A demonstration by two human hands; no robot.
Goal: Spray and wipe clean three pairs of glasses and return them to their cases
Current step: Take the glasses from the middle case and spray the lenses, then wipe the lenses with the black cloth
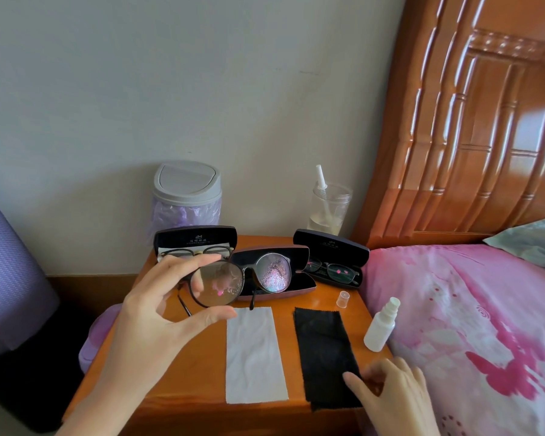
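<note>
My left hand (pixel 151 313) pinches round dark-framed glasses (pixel 252 275) by the rim of one lens, holding them up above the wooden nightstand (pixel 202 357); both lenses are speckled with droplets. Behind them lies an open brown case (pixel 299 286), empty as far as I can see. An open black case (pixel 195 242) at the back left holds a second pair. Another open black case (pixel 331 256) on the right holds a third pair (pixel 334 270). A white cloth (pixel 254 350) and a black cloth (pixel 324 354) lie flat. My right hand (pixel 390 391) touches the black cloth's near right edge with relaxed fingers.
A white spray bottle (pixel 381 325) stands uncapped at the nightstand's right edge, its clear cap (pixel 342 299) beside it. A small lidded bin (pixel 186 196) and a plastic cup with a straw (pixel 328 206) stand by the wall. A pink bed (pixel 469 325) borders the right side.
</note>
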